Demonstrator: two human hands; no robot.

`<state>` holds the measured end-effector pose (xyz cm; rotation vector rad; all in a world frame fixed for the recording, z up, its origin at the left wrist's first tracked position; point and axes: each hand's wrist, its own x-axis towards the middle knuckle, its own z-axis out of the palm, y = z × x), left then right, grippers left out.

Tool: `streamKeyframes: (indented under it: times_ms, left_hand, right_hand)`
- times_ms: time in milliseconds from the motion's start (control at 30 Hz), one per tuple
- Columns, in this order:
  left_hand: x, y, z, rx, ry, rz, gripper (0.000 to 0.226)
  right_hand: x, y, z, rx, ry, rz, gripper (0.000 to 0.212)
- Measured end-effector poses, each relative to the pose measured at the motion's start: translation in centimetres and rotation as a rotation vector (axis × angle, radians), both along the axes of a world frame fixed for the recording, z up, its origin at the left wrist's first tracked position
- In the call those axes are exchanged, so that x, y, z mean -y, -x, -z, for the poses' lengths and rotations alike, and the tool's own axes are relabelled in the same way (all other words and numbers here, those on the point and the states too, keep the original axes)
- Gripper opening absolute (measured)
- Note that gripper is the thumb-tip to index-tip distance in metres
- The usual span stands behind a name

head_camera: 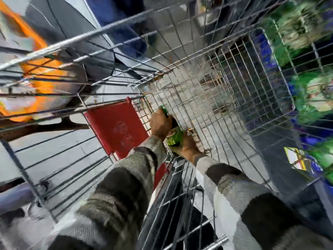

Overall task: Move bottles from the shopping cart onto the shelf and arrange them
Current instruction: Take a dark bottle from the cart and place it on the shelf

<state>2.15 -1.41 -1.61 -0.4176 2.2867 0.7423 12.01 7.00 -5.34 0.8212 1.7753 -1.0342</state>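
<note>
Green labels show between my 2 hands, low inside the wire shopping cart (207, 91), near its rear wall. My left hand (160, 124) is clenched around the neck end of a dark green-capped bottle (172, 121), which lies tilted over the mesh floor. My right hand (187, 147) grips a green-labelled bottle (173, 139) from below, its fingers (191, 137) curled around it. Both bottles touch each other between my palms. Just left of my left wrist sits the red plastic seat flap (117, 127) of the cart. Blurred green bottles (306, 27) stand on the blue shelf (266, 51) to the right, well apart from my hands.
</note>
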Motion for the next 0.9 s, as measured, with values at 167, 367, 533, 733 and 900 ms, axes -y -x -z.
streamKeyframes:
  times_ms: [167,367,533,733,900]
  left_hand:
    - [-0.8,0.7,-3.8,-0.006,-0.103,-0.055,0.039]
    - [-2.0,3.3,-12.6,-0.108,-0.282,-0.108,0.049]
    - [-3.3,3.6,-23.1,-0.261,-0.355,0.003,0.041]
    - [-6.0,0.2,-36.7,-0.444,-0.513,0.176,0.05]
    - [-9.7,-3.4,-43.9,-0.543,-0.631,0.305,0.039]
  right_hand:
    - [-2.2,2.3,-5.8,0.072,0.027,-0.03,0.078]
    - [-5.7,4.3,-15.8,-0.109,0.057,0.067,0.078]
    - [-8.5,1.3,-27.6,-0.38,0.011,0.149,0.081]
    - [-10.9,-5.9,-39.2,-0.684,-0.009,0.303,0.072]
    - [-12.7,-10.6,-43.8,-0.831,0.018,0.455,0.058]
